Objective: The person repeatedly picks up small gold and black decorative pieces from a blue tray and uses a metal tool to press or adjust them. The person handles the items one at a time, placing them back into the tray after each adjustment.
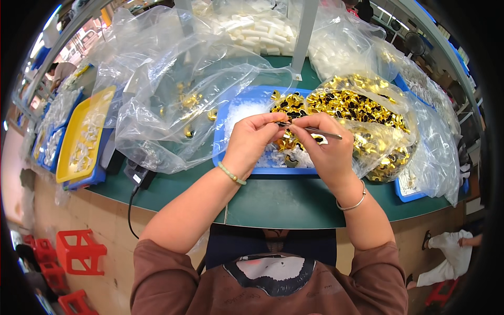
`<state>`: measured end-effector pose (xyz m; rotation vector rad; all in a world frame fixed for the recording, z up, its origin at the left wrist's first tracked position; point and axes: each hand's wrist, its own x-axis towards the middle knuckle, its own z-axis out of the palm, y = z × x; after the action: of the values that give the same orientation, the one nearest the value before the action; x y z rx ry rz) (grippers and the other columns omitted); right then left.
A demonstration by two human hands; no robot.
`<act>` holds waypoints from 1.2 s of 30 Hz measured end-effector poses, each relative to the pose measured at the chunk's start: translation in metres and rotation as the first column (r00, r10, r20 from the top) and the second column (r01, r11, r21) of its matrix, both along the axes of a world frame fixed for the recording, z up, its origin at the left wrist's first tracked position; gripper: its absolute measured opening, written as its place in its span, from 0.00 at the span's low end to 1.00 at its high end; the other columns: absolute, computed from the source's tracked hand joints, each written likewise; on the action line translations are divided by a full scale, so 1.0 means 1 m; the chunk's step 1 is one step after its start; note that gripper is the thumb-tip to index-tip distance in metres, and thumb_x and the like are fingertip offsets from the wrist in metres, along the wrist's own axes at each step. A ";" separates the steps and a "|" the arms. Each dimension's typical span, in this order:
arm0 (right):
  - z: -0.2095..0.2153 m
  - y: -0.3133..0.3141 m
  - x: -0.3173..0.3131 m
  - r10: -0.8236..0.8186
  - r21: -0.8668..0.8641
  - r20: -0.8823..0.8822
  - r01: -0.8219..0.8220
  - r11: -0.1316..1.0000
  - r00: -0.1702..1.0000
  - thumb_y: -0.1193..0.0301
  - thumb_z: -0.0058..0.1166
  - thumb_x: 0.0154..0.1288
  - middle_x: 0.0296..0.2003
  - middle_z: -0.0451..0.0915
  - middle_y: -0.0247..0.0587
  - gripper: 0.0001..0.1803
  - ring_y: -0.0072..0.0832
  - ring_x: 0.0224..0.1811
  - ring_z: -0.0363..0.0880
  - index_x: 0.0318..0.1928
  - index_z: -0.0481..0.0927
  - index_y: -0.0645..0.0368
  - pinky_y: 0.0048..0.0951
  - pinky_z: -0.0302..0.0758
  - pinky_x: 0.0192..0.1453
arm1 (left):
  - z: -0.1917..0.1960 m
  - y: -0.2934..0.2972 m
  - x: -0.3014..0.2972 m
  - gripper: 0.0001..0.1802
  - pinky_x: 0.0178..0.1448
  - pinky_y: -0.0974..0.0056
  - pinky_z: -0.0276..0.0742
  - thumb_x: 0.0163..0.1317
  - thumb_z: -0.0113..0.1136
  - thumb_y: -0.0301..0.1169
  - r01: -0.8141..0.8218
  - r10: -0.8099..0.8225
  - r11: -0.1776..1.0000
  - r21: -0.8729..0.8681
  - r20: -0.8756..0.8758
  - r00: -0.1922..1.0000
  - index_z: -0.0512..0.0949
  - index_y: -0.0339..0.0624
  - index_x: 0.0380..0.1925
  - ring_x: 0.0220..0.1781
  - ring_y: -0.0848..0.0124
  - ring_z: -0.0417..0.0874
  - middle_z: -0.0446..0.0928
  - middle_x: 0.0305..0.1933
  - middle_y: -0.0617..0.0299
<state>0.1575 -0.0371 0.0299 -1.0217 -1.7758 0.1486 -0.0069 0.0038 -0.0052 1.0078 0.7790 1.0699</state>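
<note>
Above a blue tray [286, 171], my two hands meet at the fingertips. My left hand [248, 140] is closed in a pinch on a small gold and black piece [282, 123], mostly covered by the fingers. Closed around slim metal tweezers [326, 133], my right hand [332, 152] keeps their tip at that piece; the back end sticks out to the right. Inside the tray lie small white pieces [245, 113] and loose gold and black pieces [287, 103]. A clear bag heaped with similar gold pieces [362, 105] rests over the tray's right side.
A large crumpled clear bag [157, 115] with a few gold pieces spreads left of the tray. A yellow tray [86, 139] stands farther left, near a black adapter [137, 174] with a cable. White parts [257, 31] pile up behind a metal post [304, 37]. Red stools [81, 252] stand on the floor.
</note>
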 end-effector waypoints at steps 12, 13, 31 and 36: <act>0.006 -0.004 -0.001 0.072 0.119 -0.156 -0.054 0.991 0.985 0.80 0.64 0.56 0.31 0.82 0.41 0.06 0.26 0.31 0.83 0.35 0.80 0.63 0.23 0.78 0.35 | 0.001 0.002 -0.002 0.12 0.52 0.71 0.79 0.66 0.53 0.24 0.010 -0.010 0.999 0.044 -0.005 1.000 0.80 0.32 0.47 0.44 0.74 0.83 0.82 0.47 0.56; 0.006 -0.003 0.000 0.060 0.148 -0.171 -0.034 0.988 0.983 0.80 0.64 0.57 0.32 0.82 0.41 0.06 0.26 0.31 0.83 0.35 0.80 0.63 0.23 0.78 0.35 | 0.000 0.003 -0.003 0.13 0.53 0.70 0.79 0.66 0.53 0.24 0.008 -0.008 0.999 0.038 0.012 1.000 0.80 0.32 0.47 0.45 0.74 0.83 0.82 0.47 0.56; 0.005 -0.001 0.002 0.228 -0.364 0.015 -0.207 0.908 0.973 0.76 0.60 0.61 0.30 0.80 0.40 0.05 0.27 0.31 0.83 0.35 0.78 0.65 0.25 0.78 0.35 | 0.014 0.012 -0.017 0.16 0.52 0.70 0.80 0.69 0.55 0.30 0.025 -0.031 0.999 0.039 0.163 0.986 0.73 0.31 0.53 0.45 0.72 0.82 0.79 0.46 0.56; -0.001 0.002 0.001 0.246 -0.322 -0.037 -0.245 0.915 0.969 0.76 0.61 0.60 0.32 0.80 0.41 0.06 0.28 0.32 0.83 0.36 0.78 0.65 0.25 0.79 0.35 | 0.011 0.012 -0.018 0.15 0.52 0.71 0.80 0.68 0.58 0.31 -0.042 0.034 0.998 0.046 0.163 0.986 0.75 0.33 0.50 0.45 0.73 0.81 0.79 0.46 0.59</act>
<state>0.1583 -0.0355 0.0293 -1.0211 -1.9197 0.6145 -0.0252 0.0157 0.0061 0.9376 0.6438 1.1936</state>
